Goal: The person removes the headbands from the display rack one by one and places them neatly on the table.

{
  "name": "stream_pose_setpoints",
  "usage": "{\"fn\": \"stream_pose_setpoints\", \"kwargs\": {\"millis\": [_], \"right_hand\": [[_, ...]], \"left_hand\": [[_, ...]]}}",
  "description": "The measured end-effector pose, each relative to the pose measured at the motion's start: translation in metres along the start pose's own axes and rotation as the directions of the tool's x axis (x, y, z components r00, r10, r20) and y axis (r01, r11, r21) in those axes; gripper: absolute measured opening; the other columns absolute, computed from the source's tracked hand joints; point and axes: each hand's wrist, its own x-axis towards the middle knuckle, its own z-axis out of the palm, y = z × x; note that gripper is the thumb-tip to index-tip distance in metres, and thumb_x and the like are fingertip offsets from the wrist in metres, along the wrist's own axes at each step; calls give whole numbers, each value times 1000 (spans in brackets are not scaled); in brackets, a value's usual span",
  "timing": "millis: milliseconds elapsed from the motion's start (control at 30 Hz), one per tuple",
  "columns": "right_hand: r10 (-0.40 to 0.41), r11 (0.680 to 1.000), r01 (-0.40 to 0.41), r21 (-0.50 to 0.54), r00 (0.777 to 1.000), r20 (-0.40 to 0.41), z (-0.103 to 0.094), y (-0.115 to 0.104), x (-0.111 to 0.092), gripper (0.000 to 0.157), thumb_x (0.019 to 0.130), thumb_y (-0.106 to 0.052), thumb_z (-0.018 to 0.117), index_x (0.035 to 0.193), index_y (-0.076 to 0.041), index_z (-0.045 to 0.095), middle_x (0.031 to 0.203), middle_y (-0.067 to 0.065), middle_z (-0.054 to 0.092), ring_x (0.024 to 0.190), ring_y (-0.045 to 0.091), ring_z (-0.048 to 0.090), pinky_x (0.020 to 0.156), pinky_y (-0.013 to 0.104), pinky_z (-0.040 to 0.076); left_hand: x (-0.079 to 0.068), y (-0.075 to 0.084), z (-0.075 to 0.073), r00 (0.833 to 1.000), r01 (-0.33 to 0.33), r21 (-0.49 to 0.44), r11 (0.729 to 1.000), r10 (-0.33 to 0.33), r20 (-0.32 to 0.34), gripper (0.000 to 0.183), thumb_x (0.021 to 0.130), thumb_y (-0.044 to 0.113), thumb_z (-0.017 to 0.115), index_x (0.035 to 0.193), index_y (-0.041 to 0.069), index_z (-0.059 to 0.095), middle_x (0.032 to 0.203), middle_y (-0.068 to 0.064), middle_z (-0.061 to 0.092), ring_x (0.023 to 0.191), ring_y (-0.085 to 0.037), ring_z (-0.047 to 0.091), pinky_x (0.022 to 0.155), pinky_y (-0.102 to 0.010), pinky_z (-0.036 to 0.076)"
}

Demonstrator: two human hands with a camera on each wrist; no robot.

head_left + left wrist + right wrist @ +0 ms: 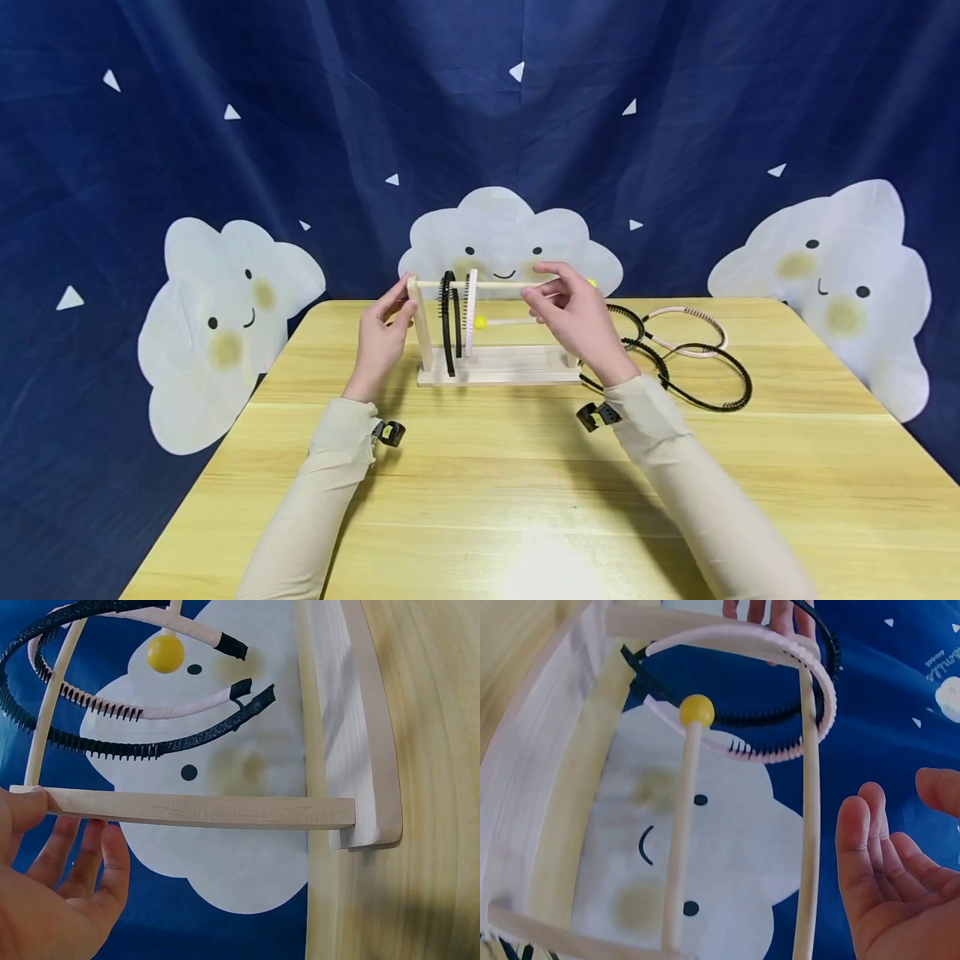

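A wooden stand [501, 379] with two uprights and a top rod [501, 285] stands on the table. My left hand [381, 340] holds the top of its left upright [195, 808], thumb on one side and fingers on the other. A black headband [446, 329] and a pale pink headband [470, 317], both with comb teeth, hang on the top rod near that end. My right hand [900, 885] is beside the rod toward the right, fingers loosely bent and apart from it in the right wrist view. Below it, a shorter rod ends in a yellow ball [697, 711].
Several more headbands, such as a black one [708, 407] and a pink one [723, 329], lie overlapping on the wooden table [450, 500] to the right of the stand. A dark blue curtain [375, 100] with white clouds hangs behind.
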Motion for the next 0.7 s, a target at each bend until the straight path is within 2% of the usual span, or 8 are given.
{"fn": "stream_pose_setpoints", "kwargs": {"millis": [167,433,600,700], "right_hand": [[9,1000,-9,0,1000,15,15,-5,7,49,99,-33,70,142,-16,56,106,8,75,82,19,72,73,35,59],[-43,998,43,-44,999,15,40,-11,12,40,100,-28,68,137,-14,59,100,6,76,79,16,72,66,33,57],[-52,997,53,-56,999,12,53,-9,13,39,100,-29,67,135,-13,59,97,5,72,81,21,70,65,34,56],[-32,997,32,-72,999,13,60,-6,13,42,99,-33,68,135,-14,57,97,2,70,83,21,68,66,33,55]], "left_hand": [[1,-2,0,1000,-1,-24,1000,1,-1,49,103,6,59,151,2,48,143,-23,58,124,-30,57,86,-17,53],[0,-2,0,1000,-1,-25,1000,1,-4,48,103,6,59,151,3,48,143,-23,58,123,-30,57,85,-15,52],[1,-4,-1,1000,-1,-20,1000,1,-3,49,103,7,59,151,3,48,143,-22,58,123,-29,57,87,-18,54],[2,-4,-1,1000,0,-15,1000,0,1,49,103,7,59,151,3,48,144,-22,58,124,-29,57,87,-20,54]]}}
